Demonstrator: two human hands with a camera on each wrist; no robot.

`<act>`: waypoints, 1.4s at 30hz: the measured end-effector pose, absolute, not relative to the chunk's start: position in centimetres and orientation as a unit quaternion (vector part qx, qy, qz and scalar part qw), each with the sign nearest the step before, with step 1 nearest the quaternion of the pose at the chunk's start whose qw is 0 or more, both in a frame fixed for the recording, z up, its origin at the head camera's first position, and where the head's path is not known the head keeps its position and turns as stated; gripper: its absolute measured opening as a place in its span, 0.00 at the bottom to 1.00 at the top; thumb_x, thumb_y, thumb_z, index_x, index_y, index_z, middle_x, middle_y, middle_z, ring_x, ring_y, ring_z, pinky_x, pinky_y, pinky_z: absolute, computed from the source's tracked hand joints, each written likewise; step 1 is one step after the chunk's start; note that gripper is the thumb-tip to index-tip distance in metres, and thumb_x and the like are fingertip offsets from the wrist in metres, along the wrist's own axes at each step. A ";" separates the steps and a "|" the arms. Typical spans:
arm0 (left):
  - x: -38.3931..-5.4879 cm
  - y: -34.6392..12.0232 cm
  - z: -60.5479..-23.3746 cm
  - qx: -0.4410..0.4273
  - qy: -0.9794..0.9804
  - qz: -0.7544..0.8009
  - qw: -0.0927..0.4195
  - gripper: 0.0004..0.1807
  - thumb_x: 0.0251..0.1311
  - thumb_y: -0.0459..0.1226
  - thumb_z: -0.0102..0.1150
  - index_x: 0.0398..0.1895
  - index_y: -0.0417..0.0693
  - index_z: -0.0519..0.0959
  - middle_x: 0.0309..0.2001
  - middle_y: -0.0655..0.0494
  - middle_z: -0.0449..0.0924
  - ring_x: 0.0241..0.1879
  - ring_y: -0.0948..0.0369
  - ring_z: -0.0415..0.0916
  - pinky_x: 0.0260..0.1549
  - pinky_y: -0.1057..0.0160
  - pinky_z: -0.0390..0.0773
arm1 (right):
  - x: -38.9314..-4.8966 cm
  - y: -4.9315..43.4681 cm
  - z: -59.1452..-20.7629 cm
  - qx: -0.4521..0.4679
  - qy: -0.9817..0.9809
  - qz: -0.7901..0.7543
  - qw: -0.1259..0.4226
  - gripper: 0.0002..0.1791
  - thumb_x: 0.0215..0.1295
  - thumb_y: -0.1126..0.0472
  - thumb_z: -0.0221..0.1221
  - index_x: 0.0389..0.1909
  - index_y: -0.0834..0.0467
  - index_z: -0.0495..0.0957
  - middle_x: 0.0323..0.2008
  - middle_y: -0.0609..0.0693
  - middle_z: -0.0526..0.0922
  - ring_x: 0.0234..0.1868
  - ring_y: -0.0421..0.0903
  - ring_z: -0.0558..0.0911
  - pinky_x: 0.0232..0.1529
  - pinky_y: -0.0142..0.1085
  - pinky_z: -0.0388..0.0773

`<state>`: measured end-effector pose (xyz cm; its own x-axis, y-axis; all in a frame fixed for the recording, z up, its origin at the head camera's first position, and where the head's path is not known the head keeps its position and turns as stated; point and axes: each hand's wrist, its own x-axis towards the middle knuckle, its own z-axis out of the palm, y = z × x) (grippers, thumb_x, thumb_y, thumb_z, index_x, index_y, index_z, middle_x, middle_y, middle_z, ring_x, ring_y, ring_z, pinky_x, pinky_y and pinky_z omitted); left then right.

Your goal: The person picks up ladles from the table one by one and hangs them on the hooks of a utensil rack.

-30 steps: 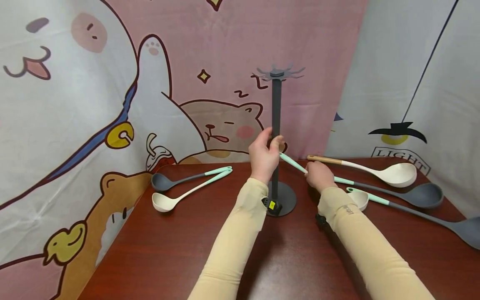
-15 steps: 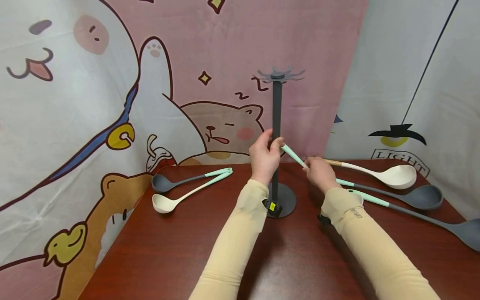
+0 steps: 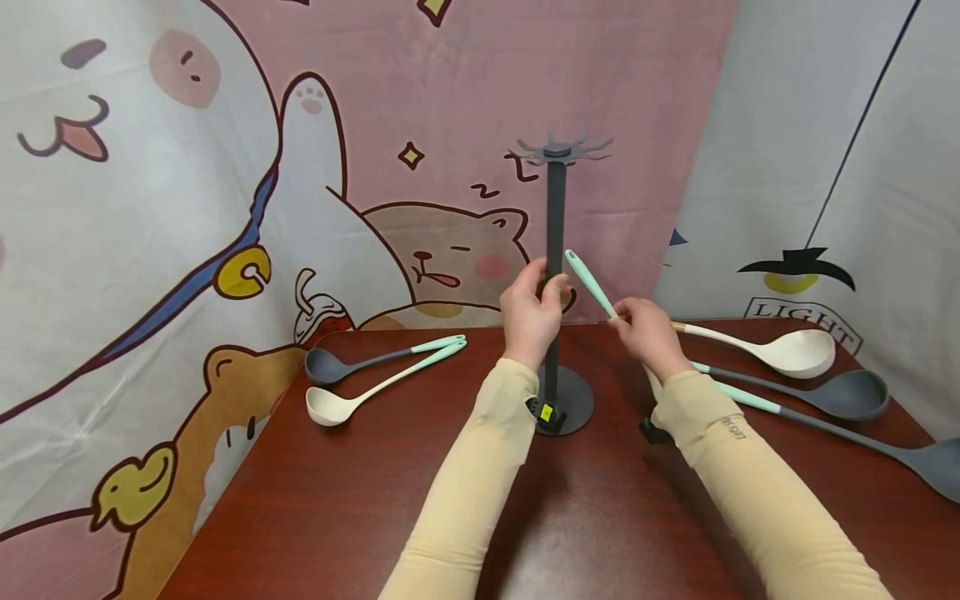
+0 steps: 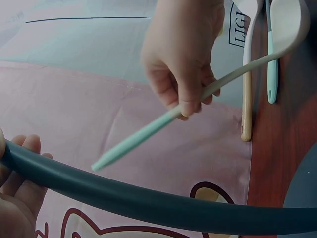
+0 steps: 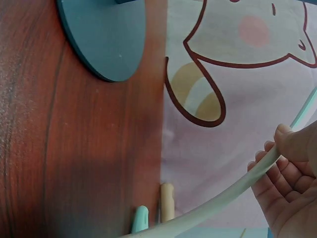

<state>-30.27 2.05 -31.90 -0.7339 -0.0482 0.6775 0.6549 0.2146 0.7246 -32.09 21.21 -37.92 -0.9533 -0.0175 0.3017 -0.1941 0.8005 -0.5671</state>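
A dark grey utensil stand [image 3: 556, 212] rises from a round base, with a ring of hooks at its top. My left hand [image 3: 529, 313] grips the stand's post about halfway up. To the right of the post, my right hand [image 3: 649, 335] pinches a white ladle with a mint-green handle [image 3: 591, 283]. The handle end slants up toward the post, apart from it. In the left wrist view the ladle's white bowl [image 4: 287, 27] shows beyond the right hand [image 4: 181, 59]; in the head view the forearm hides most of it.
On the table's right lie a white ladle with a wooden handle [image 3: 798, 353] and two grey ladles, one nearer the back [image 3: 851, 393] and one in front [image 3: 933, 467]. A small grey ladle [image 3: 326, 367] and a small white ladle [image 3: 330, 407] lie at the left. A printed cloth [image 3: 450, 100] hangs behind.
My right hand has lifted the white ladle and moved slightly up and right. Its handle end has risen and tilted more steeply. The left hand still grips the post.
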 end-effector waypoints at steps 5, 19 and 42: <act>-30.2 2.0 -31.9 -0.214 -0.720 -0.592 0.291 0.07 0.67 0.32 0.61 0.46 0.41 0.81 0.32 0.47 0.85 0.31 0.63 0.84 0.29 0.69 0.79 | -31.8 21.6 -37.2 0.061 -0.926 0.334 0.166 0.11 0.71 0.65 0.57 0.47 0.69 0.76 0.42 0.64 0.76 0.41 0.60 0.76 0.42 0.53 0.73; -30.2 1.9 -31.7 -0.218 -0.717 -0.596 0.288 0.07 0.66 0.32 0.61 0.46 0.41 0.81 0.33 0.44 0.85 0.31 0.63 0.84 0.30 0.69 0.79 | -30.9 21.9 -34.0 0.056 -0.889 0.388 0.235 0.14 0.74 0.61 0.56 0.50 0.70 0.74 0.43 0.65 0.77 0.44 0.61 0.77 0.48 0.54 0.72; -30.5 1.7 -31.4 -0.215 -0.698 -0.637 0.248 0.07 0.62 0.29 0.64 0.42 0.41 0.82 0.31 0.45 0.85 0.29 0.62 0.83 0.34 0.63 0.83 | -29.4 21.3 -30.9 0.060 -0.857 0.406 0.312 0.13 0.72 0.61 0.58 0.47 0.68 0.78 0.40 0.61 0.78 0.40 0.52 0.76 0.41 0.38 0.70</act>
<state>-30.47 1.69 -31.45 -0.7851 -0.0164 0.6191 0.6151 0.0959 0.7826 -29.41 21.26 -30.88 -0.7987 0.1505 0.5826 -0.3551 0.6636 -0.6584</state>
